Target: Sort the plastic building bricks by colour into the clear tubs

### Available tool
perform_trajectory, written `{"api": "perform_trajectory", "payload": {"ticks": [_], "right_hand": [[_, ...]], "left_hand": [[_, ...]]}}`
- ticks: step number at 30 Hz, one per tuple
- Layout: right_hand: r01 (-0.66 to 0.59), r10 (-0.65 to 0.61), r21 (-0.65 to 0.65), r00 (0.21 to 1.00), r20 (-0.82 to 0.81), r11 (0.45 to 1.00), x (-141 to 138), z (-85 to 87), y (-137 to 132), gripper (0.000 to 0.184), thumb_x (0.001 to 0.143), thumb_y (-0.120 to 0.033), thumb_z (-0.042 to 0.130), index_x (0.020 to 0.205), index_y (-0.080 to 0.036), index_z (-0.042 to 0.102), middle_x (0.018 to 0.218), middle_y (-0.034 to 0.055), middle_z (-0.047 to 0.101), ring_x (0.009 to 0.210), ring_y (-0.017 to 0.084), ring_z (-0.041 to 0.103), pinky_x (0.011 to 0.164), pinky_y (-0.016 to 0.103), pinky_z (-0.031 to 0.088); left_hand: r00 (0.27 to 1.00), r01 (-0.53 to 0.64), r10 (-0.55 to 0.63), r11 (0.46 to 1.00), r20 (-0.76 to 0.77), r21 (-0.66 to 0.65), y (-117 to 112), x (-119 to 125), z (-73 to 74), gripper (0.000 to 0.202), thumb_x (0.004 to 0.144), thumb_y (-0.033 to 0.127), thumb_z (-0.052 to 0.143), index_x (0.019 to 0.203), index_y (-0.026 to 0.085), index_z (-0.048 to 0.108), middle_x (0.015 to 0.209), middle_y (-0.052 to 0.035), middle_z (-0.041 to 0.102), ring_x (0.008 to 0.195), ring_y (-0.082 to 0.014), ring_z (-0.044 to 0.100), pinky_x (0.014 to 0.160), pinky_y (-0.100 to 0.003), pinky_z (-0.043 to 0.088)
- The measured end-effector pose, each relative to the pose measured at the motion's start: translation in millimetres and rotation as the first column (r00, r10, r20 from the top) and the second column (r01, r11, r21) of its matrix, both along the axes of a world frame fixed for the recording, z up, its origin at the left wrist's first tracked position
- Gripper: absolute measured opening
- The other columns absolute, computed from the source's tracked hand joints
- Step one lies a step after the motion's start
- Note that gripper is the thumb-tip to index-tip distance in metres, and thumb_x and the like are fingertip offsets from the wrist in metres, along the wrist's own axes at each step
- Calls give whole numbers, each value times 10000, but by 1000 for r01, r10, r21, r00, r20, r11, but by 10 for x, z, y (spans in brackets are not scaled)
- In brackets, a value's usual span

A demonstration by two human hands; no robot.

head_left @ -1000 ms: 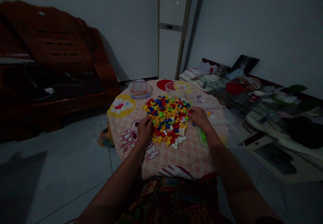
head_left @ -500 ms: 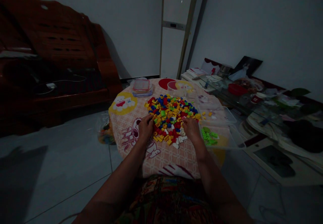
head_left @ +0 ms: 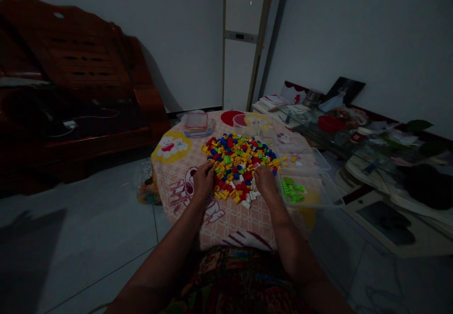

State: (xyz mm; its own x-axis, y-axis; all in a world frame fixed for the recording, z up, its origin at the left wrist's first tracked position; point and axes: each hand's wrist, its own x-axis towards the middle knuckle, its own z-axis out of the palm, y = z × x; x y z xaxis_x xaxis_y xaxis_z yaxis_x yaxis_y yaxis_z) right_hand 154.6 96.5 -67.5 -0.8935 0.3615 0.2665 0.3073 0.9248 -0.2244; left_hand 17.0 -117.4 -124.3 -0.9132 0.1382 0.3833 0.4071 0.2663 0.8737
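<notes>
A heap of small toy bricks [head_left: 238,163] in red, yellow, blue, green and white lies on a pink patterned cloth [head_left: 244,217] over a low table. My left hand [head_left: 203,180] rests at the heap's near left edge, fingers curled down onto the bricks. My right hand [head_left: 264,180] sits at the near right edge, fingers bent among the bricks. What either hand holds is hidden. A clear tray [head_left: 314,200] just right of my right hand holds several green bricks [head_left: 293,189]. Behind it another clear tray [head_left: 304,158] holds a few yellow pieces.
A stack of clear lidded boxes [head_left: 197,123] and a clear tub [head_left: 244,123] stand at the table's far side. A bag of bricks [head_left: 145,190] lies on the floor at left. A dark wooden bench [head_left: 78,97] is left; a cluttered low glass table [head_left: 354,139] is right.
My right hand has come back from the heap's far right side to its near right edge, uncovering the tray with green bricks. My left hand has stayed at the heap's left edge.
</notes>
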Motion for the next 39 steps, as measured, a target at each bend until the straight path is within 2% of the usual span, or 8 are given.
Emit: {"api": "perform_trajectory", "payload": {"ticks": [9, 14, 18, 22, 26, 32, 35, 39], "right_hand": [[-14, 13, -49, 1000, -28, 999, 39, -36, -5, 65, 921, -190, 621, 939, -196, 683, 1030, 108, 695, 1019, 253, 606, 896, 336, 453], [-30, 24, -52, 994, -111, 998, 61, -30, -23, 184, 909, -141, 575, 1028, -206, 699, 1056, 103, 714, 1053, 251, 619, 932, 333, 464], [-20, -6, -124, 979, -205, 992, 90, 84, -23, 261, 899, -98, 498, 998, -186, 723, 1018, 119, 732, 994, 245, 650, 922, 333, 468], [17, -83, -213, 948, -308, 977, 177, 243, 97, 215, 895, -162, 521, 913, -190, 734, 956, 116, 737, 914, 244, 662, 858, 322, 484], [97, -212, -293, 895, -392, 951, 319, 354, 372, 218, 875, -182, 516, 882, -176, 734, 924, 120, 737, 886, 245, 668, 828, 312, 499], [314, -429, -315, 798, -424, 895, 464, 337, 734, 344, 853, -177, 494, 1084, -110, 739, 1121, 186, 732, 982, 269, 674, 932, 353, 496], [269, -390, -313, 807, -443, 911, 450, 275, 694, 329, 830, -186, 511, 1044, -111, 749, 1074, 179, 741, 959, 270, 675, 923, 371, 500], [119, -239, -284, 866, -439, 951, 390, 212, 408, 247, 853, -206, 508, 884, -152, 748, 914, 125, 742, 853, 240, 661, 837, 342, 498]], "left_hand": [[1000, 3, -3, 1000, -2, -4, 3, 2, 7, 312, 827, 219, 556, 1061, 197, 762, 1241, -92, 731, 1208, -255, 645, 1143, -463, 452], [1000, 0, 0, 1000, -5, 5, 4, -7, -5, 307, 825, 215, 558, 1056, 202, 760, 1224, -87, 736, 1195, -254, 650, 1133, -456, 462], [1000, 3, -3, 1000, -3, 0, -2, -3, 7, 302, 830, 222, 559, 1053, 191, 760, 1235, -98, 732, 1198, -265, 649, 1132, -458, 460], [1000, 2, -2, 1000, -3, -10, -9, 16, 31, 301, 835, 225, 560, 1057, 190, 761, 1238, -95, 732, 1196, -266, 650, 1125, -452, 464], [1000, -1, 1, 1000, -6, -14, -11, 25, 41, 299, 836, 231, 559, 1052, 188, 761, 1237, -96, 732, 1198, -264, 650, 1129, -456, 459], [1000, -4, 4, 1000, -3, -13, 1, 14, 38, 301, 828, 220, 559, 1047, 178, 761, 1230, -107, 734, 1197, -271, 652, 1130, -456, 457], [1000, -5, 5, 1000, 7, -10, 5, 14, 38, 308, 821, 209, 556, 1048, 171, 760, 1224, -108, 737, 1199, -268, 653, 1132, -455, 455], [1000, 2, -2, 1000, -2, -8, 2, 17, 38, 311, 825, 218, 551, 1051, 170, 759, 1214, -103, 740, 1192, -266, 656, 1125, -450, 460]]}}
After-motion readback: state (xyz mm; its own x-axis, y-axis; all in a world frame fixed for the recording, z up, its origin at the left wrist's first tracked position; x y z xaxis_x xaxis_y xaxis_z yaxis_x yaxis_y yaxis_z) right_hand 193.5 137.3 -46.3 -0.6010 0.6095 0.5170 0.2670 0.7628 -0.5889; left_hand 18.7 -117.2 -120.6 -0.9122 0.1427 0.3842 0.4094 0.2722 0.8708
